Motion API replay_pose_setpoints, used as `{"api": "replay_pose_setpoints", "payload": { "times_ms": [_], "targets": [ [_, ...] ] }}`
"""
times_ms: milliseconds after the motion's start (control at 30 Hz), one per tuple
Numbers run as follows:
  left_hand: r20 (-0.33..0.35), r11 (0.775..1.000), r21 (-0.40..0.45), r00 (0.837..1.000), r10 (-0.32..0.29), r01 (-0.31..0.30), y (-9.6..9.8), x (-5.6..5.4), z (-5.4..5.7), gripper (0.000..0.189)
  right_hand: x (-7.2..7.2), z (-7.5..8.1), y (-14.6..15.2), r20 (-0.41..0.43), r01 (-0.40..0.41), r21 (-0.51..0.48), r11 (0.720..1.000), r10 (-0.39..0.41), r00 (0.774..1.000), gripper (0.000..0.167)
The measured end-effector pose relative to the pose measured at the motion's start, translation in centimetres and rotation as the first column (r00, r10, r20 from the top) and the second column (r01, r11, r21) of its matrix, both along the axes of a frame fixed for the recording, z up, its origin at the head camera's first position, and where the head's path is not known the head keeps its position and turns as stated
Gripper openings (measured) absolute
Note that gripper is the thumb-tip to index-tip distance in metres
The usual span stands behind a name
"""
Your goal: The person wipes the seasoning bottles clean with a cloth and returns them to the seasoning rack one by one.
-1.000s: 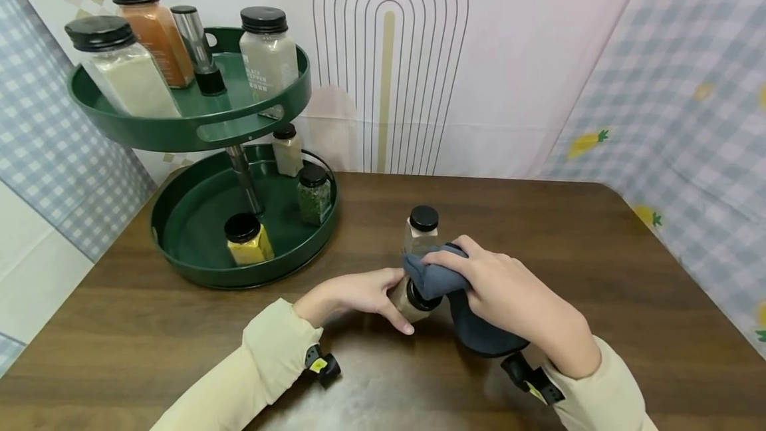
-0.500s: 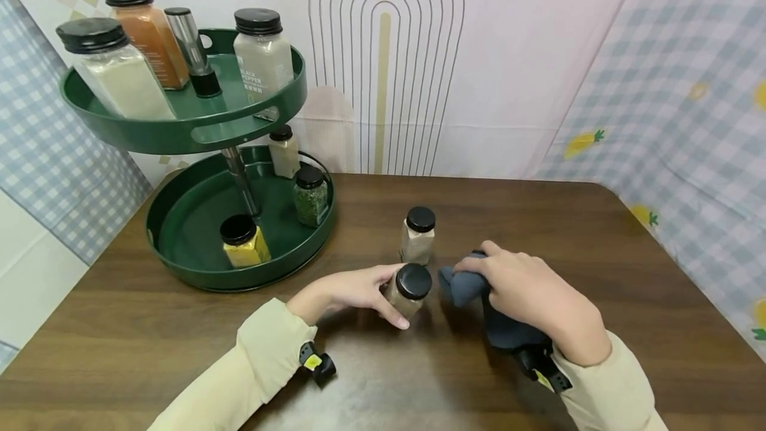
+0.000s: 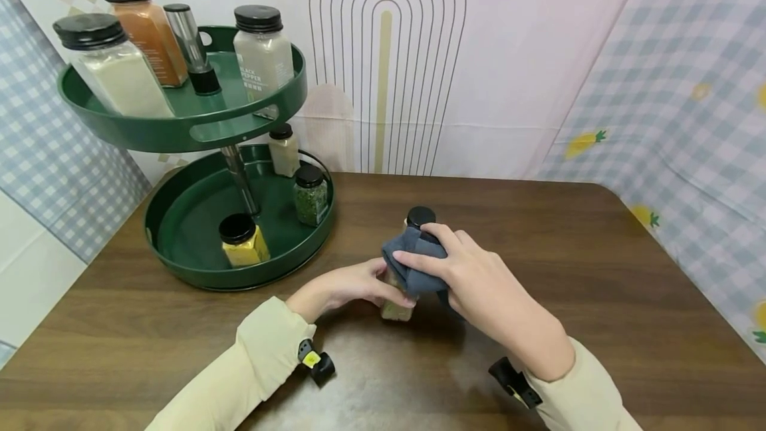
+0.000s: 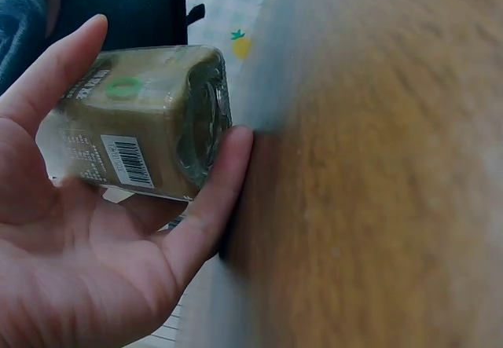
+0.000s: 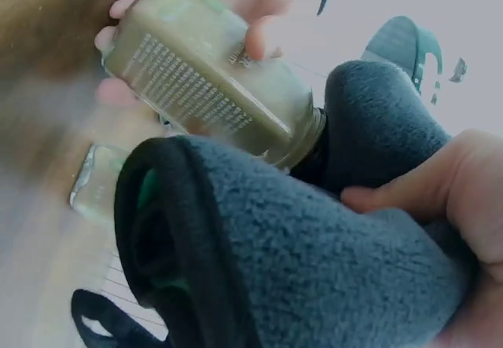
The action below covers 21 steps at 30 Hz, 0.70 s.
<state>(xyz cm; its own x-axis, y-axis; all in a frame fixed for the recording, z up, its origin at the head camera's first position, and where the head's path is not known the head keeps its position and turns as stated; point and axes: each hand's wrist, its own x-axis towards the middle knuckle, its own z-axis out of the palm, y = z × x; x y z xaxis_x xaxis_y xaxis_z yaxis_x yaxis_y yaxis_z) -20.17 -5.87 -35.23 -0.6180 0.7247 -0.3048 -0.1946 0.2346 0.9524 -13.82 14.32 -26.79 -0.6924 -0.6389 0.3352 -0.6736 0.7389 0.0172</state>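
Note:
My left hand (image 3: pixel 353 288) grips a small square spice jar (image 3: pixel 396 311) of brownish powder, its thumb and fingers on either side. The left wrist view shows a barcode label and the jar's clear base (image 4: pixel 206 120). A folded blue-grey cloth (image 3: pixel 413 261) is in my right hand (image 3: pixel 485 278), which holds it over the jar's top. From the right wrist, the dark lid (image 5: pixel 313 159) is partly covered by the cloth, and the jar looks tilted. Just behind stands a second small jar with a black lid (image 3: pixel 421 216), its body mostly hidden by the cloth.
A green two-tier rack (image 3: pixel 239 279) stands at the left. Its upper tray (image 3: pixel 149 133) bears large jars and a steel grinder-like cylinder (image 3: pixel 193 48). Below are a yellow jar (image 3: pixel 247 248), a green herb jar (image 3: pixel 311 201) and a pale jar (image 3: pixel 284 151).
Half a second ago the right hand held the cloth off to the right, baring the jar's lid. Now the cloth is back over the top, and the left hand has tilted the jar.

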Motion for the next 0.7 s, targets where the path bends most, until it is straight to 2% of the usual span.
{"api": "replay_pose_setpoints", "payload": {
  "times_ms": [100,267,400,533,700],
  "targets": [
    [0.004,0.999,0.027,1.0,-0.021,0.021,0.1,-0.1,0.0,0.045,0.1,0.1,0.0,-0.003,0.019,0.02,1.0,-0.019,1.0,0.072],
    [-0.043,0.997,0.045,0.998,-0.055,0.057,0.3,-0.1,0.0,0.056,0.3,0.9,0.8,0.065,0.006,0.021,1.0,-0.007,0.998,0.074],
    [-0.038,0.998,0.036,0.998,-0.045,0.046,0.3,-0.1,0.0,0.064,0.5,1.3,1.4,0.093,0.007,0.009,1.0,-0.007,0.996,0.073],
    [-0.017,0.999,0.038,0.999,-0.03,0.03,0.1,0.0,0.0,0.063,0.5,1.4,1.9,0.093,0.01,0.006,1.0,-0.011,0.996,0.07],
    [-0.019,0.999,0.031,1.0,-0.016,0.017,0.0,0.0,0.1,0.063,0.4,1.7,2.2,0.102,0.055,0.048,0.997,-0.06,0.993,0.065]
  ]
}}
